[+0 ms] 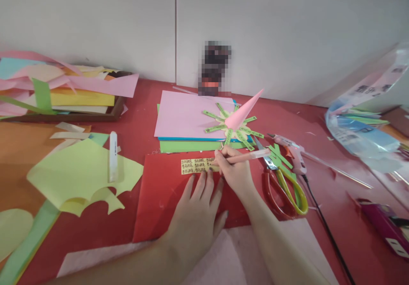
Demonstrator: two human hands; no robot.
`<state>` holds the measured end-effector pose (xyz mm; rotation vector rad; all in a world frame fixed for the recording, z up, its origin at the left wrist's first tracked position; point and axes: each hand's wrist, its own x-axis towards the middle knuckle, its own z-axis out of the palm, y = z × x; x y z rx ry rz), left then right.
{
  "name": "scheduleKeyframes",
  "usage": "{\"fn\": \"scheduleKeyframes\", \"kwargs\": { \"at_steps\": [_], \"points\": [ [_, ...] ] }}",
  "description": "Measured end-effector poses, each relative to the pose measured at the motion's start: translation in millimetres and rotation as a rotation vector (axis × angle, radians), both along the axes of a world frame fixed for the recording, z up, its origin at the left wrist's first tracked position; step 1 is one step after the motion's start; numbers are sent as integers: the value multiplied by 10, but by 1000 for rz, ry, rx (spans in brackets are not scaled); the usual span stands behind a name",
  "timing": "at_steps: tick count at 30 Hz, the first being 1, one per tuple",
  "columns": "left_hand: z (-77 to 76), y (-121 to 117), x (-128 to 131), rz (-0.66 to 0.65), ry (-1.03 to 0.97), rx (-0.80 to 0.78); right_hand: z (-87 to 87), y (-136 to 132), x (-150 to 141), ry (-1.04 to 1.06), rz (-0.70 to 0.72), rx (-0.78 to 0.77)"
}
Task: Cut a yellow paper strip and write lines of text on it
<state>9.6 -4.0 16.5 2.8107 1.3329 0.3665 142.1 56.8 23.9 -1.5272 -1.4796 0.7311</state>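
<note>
A small pale-yellow paper strip [188,165] with rows of dark handwriting lies on a red sheet [156,195]. My left hand [198,204] rests flat, fingers spread, its fingertips on the strip's lower edge. In my right hand [234,170] is a light pink pen [249,156], its tip at the writing near the strip's right part, which my hand partly covers. Just behind stands a pink paper cone [241,116] on a yellow scalloped base with green written strips [214,129] radiating around it. Scissors [284,187] with red and yellow handles lie right of my right hand.
Pink, blue and green sheets [188,114] are stacked behind the red sheet. A glue gun [292,148] with a black cord lies at right, near a purple power strip [383,225]. Cut yellow paper [79,170], a white capped stick [113,157] and a tray [115,112] of scraps are left.
</note>
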Motion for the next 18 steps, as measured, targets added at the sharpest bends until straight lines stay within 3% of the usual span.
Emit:
{"fn": "scheduleKeyframes", "kwargs": {
  "at_steps": [18],
  "points": [
    [-1, -2, 5, -5, 2, 7, -7, -6, -4, -36, -31, 30]
  ]
}}
